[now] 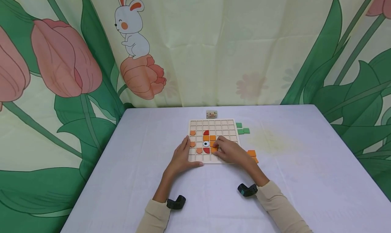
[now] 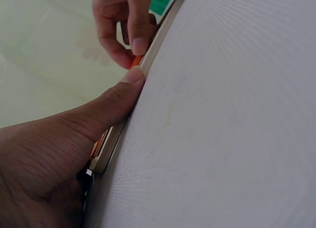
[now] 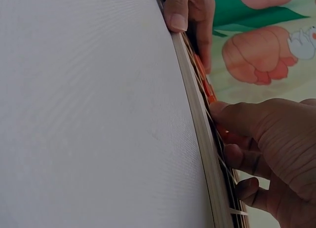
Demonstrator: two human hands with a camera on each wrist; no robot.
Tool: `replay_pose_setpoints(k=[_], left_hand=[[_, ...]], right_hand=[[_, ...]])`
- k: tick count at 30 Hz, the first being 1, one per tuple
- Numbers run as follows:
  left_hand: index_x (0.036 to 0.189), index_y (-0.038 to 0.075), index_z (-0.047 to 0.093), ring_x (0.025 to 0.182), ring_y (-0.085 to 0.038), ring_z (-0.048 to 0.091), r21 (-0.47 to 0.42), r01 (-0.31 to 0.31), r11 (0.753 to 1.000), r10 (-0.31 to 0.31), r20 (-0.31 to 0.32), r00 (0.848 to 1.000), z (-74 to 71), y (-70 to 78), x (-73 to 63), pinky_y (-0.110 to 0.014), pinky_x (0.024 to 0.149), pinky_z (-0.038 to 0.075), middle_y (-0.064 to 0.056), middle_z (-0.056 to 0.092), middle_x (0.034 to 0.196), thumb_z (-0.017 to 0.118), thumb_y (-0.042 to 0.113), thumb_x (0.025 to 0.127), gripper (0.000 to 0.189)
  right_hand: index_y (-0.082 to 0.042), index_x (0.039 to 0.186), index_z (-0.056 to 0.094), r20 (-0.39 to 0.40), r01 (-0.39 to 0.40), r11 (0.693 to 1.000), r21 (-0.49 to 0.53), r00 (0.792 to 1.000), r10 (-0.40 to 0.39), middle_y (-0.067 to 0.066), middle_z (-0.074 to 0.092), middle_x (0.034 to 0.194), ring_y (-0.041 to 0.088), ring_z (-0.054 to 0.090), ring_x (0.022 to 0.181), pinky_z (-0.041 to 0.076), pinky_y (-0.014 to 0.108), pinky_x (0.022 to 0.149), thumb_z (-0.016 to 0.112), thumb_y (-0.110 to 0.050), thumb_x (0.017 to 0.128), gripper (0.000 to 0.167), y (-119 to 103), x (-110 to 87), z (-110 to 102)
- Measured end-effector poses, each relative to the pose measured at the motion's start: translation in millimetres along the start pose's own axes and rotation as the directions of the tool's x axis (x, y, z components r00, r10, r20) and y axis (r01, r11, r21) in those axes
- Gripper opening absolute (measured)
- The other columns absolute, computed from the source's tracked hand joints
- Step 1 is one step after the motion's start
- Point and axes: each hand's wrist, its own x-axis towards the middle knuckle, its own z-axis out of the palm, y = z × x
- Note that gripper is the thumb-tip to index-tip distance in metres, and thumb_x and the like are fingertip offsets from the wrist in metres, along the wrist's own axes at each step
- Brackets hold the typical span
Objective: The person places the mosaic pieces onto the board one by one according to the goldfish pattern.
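Observation:
A wooden grid board [image 1: 226, 127] lies on the table. My left hand [image 1: 181, 158] rests at its near left corner, fingers along the left edge and thumb [image 2: 111, 102] straight along the front edge. Over the board's middle, my right hand [image 1: 229, 151] pinches an orange square tile [image 2: 136, 61] low at the grid, its fingertips partly hiding it. Beside those fingers sit more orange squares [image 1: 206, 138], a white eye tile [image 1: 206, 144], and red rounded pieces [image 1: 206, 133] above and below. Orange discs [image 1: 192, 133] occupy cells on the left.
Several green square tiles [image 1: 246, 131] lie off the board's right side. Loose orange tiles [image 1: 251, 153] lie near the right forearm. Behind the board is a small patterned card [image 1: 211, 114]. A white cloth [image 1: 146, 134] covers the table, with a printed curtain [image 1: 201, 56] behind it.

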Motion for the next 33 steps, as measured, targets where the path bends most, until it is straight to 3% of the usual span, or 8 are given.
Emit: replay_pose_setpoints(k=[14,33], left_hand=[[0.157,0.007,0.012,0.147,-0.030,0.017,0.005,0.024,1.000,-0.024,0.009,1.000,-0.7,1.2,0.2,-0.048,0.115,0.025,-0.007,0.007,0.164,0.082,0.060,0.067,0.126],[0.157,0.007,0.012,0.147,-0.030,0.016,-0.014,0.034,0.999,-0.034,0.008,0.999,-0.3,3.3,-0.5,-0.050,0.114,0.024,-0.006,0.007,0.164,0.082,0.059,0.067,0.125]], right_hand=[[-0.009,0.106,0.069,-0.023,0.019,1.000,0.015,1.000,-0.019,-0.001,0.055,0.102,0.011,0.052,0.082,0.049,0.026,0.074,0.075,-0.027,0.088,0.026,-2.1,0.0,1.6],[-0.009,0.107,0.069,-0.016,0.026,1.000,0.012,1.000,-0.025,-0.002,0.055,0.102,0.009,0.047,0.073,0.043,0.021,0.064,0.075,-0.029,0.088,0.028,1.1,-2.1,0.0]])
